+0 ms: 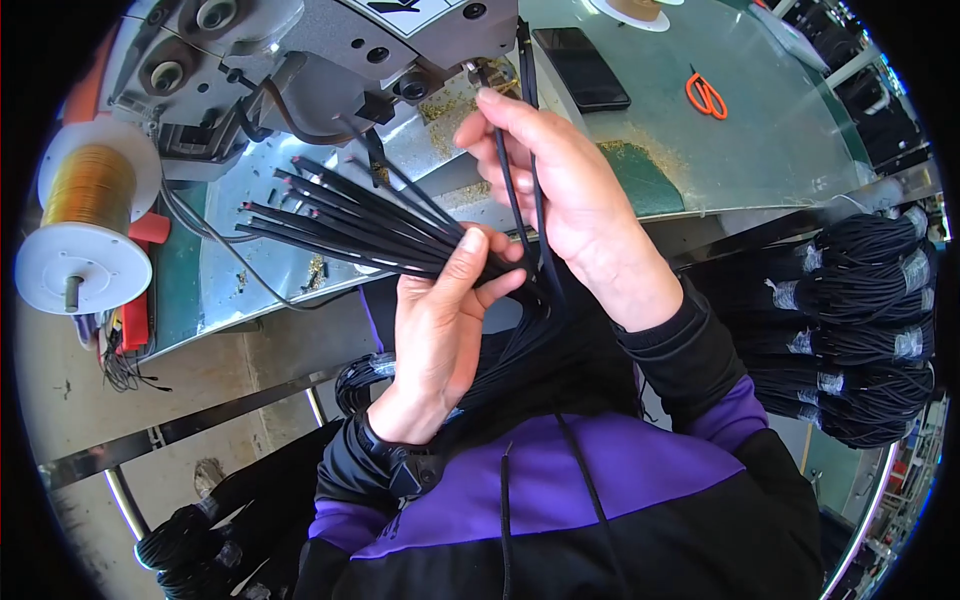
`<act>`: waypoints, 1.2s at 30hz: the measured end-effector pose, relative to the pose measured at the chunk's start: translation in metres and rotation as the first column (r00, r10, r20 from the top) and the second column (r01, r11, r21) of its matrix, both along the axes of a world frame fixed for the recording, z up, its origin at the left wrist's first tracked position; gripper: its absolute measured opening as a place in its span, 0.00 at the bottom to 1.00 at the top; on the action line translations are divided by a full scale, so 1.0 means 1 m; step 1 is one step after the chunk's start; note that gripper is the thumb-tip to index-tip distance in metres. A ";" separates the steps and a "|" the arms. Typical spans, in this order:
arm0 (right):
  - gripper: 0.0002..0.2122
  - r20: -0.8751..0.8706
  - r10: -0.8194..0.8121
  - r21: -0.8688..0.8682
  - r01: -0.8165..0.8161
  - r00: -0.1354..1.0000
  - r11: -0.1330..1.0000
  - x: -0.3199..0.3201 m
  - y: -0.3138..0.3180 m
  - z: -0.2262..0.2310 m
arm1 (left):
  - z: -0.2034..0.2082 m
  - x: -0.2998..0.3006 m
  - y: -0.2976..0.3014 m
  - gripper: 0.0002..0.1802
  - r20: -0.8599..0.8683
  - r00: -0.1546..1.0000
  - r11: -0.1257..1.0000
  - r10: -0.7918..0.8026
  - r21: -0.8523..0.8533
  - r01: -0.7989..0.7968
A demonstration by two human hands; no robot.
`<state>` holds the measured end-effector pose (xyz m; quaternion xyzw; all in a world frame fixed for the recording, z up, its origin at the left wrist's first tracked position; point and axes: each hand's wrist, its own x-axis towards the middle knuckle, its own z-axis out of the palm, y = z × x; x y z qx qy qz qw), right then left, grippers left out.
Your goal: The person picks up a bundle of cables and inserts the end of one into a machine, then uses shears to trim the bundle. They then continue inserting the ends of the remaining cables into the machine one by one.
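A bundle of black cables (pixel 360 222) fans out to the left from my left hand (pixel 440 315), which is closed round it with the thumb on top. Several of the cut ends show small reddish tips. My right hand (pixel 565 175) pinches one black cable (pixel 508 165) between thumb and fingers, just below the working point of a grey machine (pixel 330 75). The cable's upper end meets the metal part there; my fingertips hide some of it. Another black cable (pixel 538 190) runs upright against the right palm. Both strands lead down toward the rest of the bundle.
A spool of gold wire (pixel 90 185) stands at the left. A black phone (pixel 582 68) and orange-handled scissors (pixel 706 97) lie on the green tabletop (pixel 780 130). Golden scraps (pixel 640 155) litter the surface. Tied black cable bundles (pixel 860 320) hang at the right, others (pixel 190 535) lower left.
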<state>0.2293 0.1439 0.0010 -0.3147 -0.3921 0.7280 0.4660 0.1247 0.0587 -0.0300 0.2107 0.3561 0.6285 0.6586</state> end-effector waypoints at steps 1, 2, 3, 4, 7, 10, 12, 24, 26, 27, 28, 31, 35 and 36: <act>0.13 0.057 -0.011 0.029 0.009 0.998 1.000 0.001 -0.002 0.001 | -0.002 0.000 0.000 0.11 -0.047 0.998 0.999 -0.031 -0.006 0.031; 0.13 0.057 -0.010 0.030 0.009 0.998 1.000 0.001 -0.005 -0.001 | -0.003 0.000 0.001 0.11 -0.093 0.994 0.998 -0.063 -0.014 0.062; 0.13 0.132 -0.017 0.108 0.003 0.991 0.994 0.002 -0.008 -0.004 | -0.004 0.001 0.001 0.11 -0.092 0.994 0.998 -0.062 -0.014 0.061; 0.13 0.205 -0.030 0.185 -0.009 0.978 0.983 0.004 -0.012 -0.007 | -0.004 0.001 0.002 0.11 -0.122 0.989 0.996 -0.089 -0.022 0.087; 0.12 0.262 -0.066 0.265 -0.006 0.963 0.964 0.009 -0.022 -0.008 | -0.005 0.003 0.003 0.12 -0.179 0.973 0.989 -0.146 -0.043 0.141; 0.12 0.233 -0.100 0.275 0.033 0.967 0.961 0.012 -0.024 -0.005 | -0.002 0.008 0.002 0.12 -0.121 0.989 0.994 -0.088 -0.067 0.081; 0.12 0.056 -0.003 0.106 -0.003 0.998 0.994 0.013 -0.019 -0.002 | -0.001 0.004 0.001 0.12 -0.108 0.990 0.995 -0.087 -0.057 0.081; 0.14 0.158 -0.011 0.159 -0.015 0.987 0.987 0.004 -0.003 0.000 | -0.007 0.001 0.003 0.11 -0.076 0.996 0.998 -0.048 0.033 0.051; 0.14 0.226 -0.019 0.225 -0.033 0.974 0.974 0.006 -0.012 -0.006 | -0.008 0.001 0.003 0.10 -0.099 0.993 0.997 -0.071 0.020 0.074; 0.14 0.270 -0.054 0.285 -0.026 0.961 0.958 0.006 -0.018 -0.010 | -0.008 0.002 0.003 0.10 -0.097 0.993 0.997 -0.071 0.020 0.074; 0.14 0.311 -0.092 0.343 -0.022 0.946 0.939 0.006 -0.024 -0.014 | -0.007 0.004 0.003 0.10 -0.096 0.994 0.998 -0.058 0.019 0.060; 0.14 0.273 -0.093 0.335 -0.004 0.958 0.942 0.010 -0.022 -0.014 | -0.006 0.007 0.002 0.10 -0.093 0.995 0.999 -0.037 0.017 0.039; 0.14 0.057 -0.014 0.143 0.006 0.998 0.990 0.011 -0.012 -0.006 | -0.004 0.002 -0.001 0.10 -0.092 0.993 0.997 0.075 0.030 -0.072; 0.14 0.009 -0.003 0.086 0.002 1.000 0.996 0.008 -0.010 -0.004 | -0.002 0.000 -0.001 0.10 -0.096 0.991 0.995 0.091 0.055 -0.086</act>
